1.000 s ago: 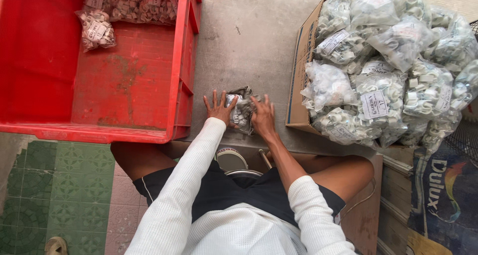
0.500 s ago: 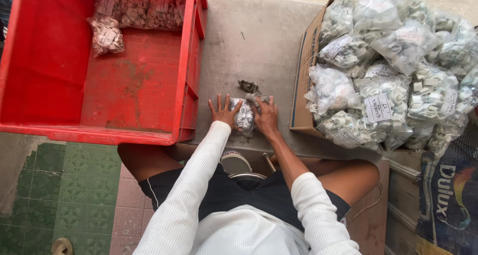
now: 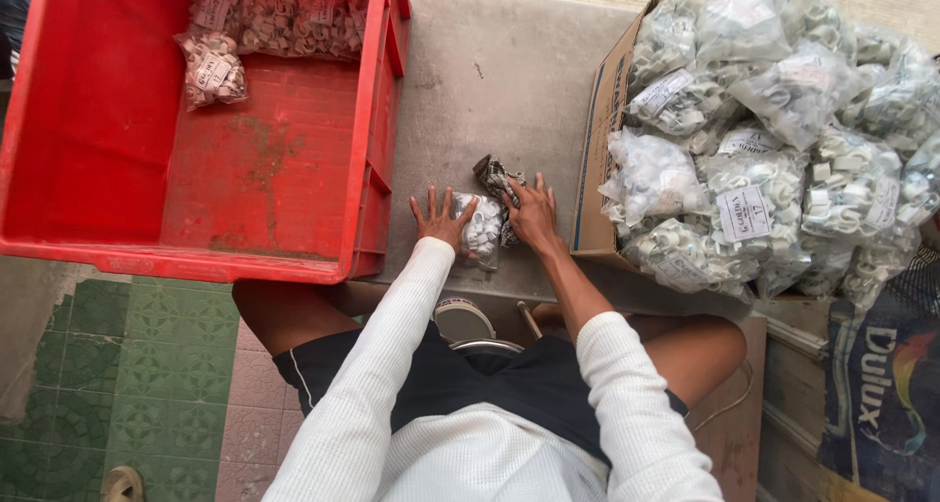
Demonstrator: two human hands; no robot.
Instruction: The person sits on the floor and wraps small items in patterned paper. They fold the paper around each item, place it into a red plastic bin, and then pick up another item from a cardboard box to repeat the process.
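**Bag of white clips pressed flat between two hands**

Bag of white clips (image 3: 483, 230) is seen lying on the grey table (image 3: 490, 91), at the near edge, between the two hands. It is a small clear plastic bag filled with white ring-shaped parts. The left hand (image 3: 440, 220) is laid on the bag's left side, palm down, with the fingers spread apart and flat; nothing is clasped in it. The right hand (image 3: 534, 213) is laid on the bag's right side, also palm down with the fingers stretched forward, and its fingertips are touching a crumpled dark wrapper (image 3: 494, 176) that lies just beyond the bag. Whether the wrapper is pinched cannot be told. Both arms are covered by white ribbed sleeves (image 3: 392, 365).

To the left of the left hand, just beside it, a large red crate (image 3: 117, 169) is set, with its side wall close to the thumb. Inside the crate, along the wall farthest from the hands, several filled bags (image 3: 264, 22) are lined up, and one more is placed at the left end of the row, slightly nearer.

To the right of the right hand, a cardboard box (image 3: 597, 149) is stood on the table, its side nearly touching the hand. It is heaped high with clear bags of the same white parts (image 3: 774, 130), many bearing white paper labels.

Below the hands, green and pale floor tiles (image 3: 117, 365) are visible.
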